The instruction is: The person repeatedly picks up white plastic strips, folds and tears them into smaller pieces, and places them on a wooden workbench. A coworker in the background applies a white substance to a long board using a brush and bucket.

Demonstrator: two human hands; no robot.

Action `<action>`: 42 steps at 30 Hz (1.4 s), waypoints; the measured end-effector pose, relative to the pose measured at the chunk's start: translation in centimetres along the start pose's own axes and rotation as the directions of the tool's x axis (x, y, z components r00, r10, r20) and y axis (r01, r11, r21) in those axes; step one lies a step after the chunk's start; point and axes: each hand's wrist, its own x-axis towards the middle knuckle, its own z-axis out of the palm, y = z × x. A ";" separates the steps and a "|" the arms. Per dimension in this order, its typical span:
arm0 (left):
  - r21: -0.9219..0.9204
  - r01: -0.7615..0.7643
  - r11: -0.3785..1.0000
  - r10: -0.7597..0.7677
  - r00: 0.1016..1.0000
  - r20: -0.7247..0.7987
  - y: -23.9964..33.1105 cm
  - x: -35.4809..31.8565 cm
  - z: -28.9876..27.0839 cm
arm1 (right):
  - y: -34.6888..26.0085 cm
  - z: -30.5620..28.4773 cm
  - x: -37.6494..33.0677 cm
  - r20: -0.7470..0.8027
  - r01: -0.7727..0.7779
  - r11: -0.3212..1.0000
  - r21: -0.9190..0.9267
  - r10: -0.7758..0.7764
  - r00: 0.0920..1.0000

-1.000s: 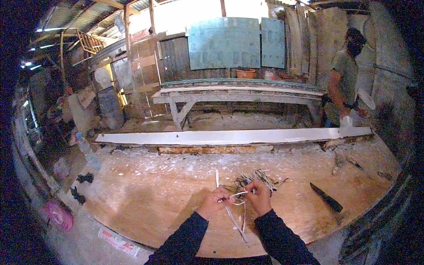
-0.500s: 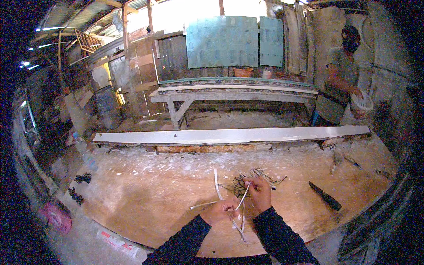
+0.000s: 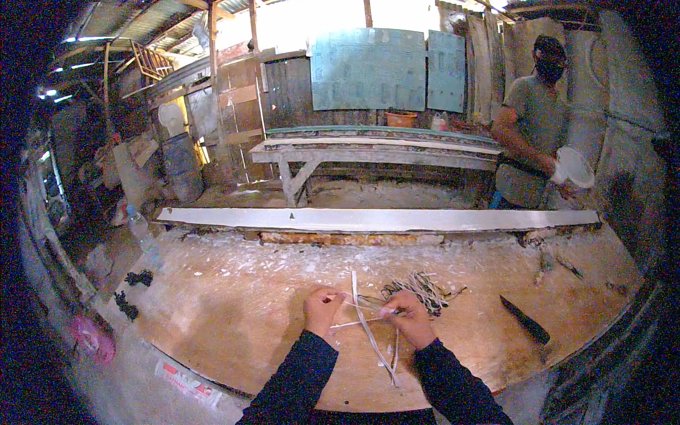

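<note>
both hands work close together over a wide wooden table (image 3: 234, 319), low in the head view, with dark sleeves coming up from the lower edge. the left hand (image 3: 322, 312) is closed with its fingers pinched together on the end of a thin pale strip (image 3: 358, 322) that runs roughly level across to the right hand (image 3: 409, 319), whose fingers are likewise curled shut on the same strip's other end. a second, longer pale strip (image 3: 368, 329) crosses it, running from a point above the hands down and to the right toward the near table edge; it passes between the two hands, and whether either hand also grips it cannot be told. just beyond the right hand lies a loose tangle of thin strips (image 3: 418, 289) on the tabletop, near the fingers but seemingly not held. a dark knife (image 3: 525, 320) lies flat on the table well to the right of the hands, apart from them. along the far edge of the table runs a long white board (image 3: 375, 218), with pale dust and chips scattered in front of it. small dark clumps (image 3: 138, 278) sit near the table's left edge, and a plastic bottle (image 3: 139, 228) stands beyond them. behind the table is a wooden bench (image 3: 375, 150), and at the far right another person (image 3: 531, 127) stands holding a white bucket (image 3: 574, 167).
</note>
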 end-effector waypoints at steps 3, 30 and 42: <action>-0.077 0.092 0.993 -0.099 0.991 -0.092 -1.2 0.4 0.3 | -1.1 1.4 -0.9 0.421 -0.027 1.000 0.015 0.018 0.907; -0.228 0.151 0.962 -0.142 0.988 0.055 -1.0 -0.5 1.3 | 0.0 -0.4 0.1 0.092 -0.058 0.985 0.165 0.043 0.995; -0.010 0.046 0.999 -0.047 0.989 -0.143 -0.9 1.3 -1.9 | 0.7 2.6 -1.3 0.117 -0.290 0.956 0.049 0.283 0.952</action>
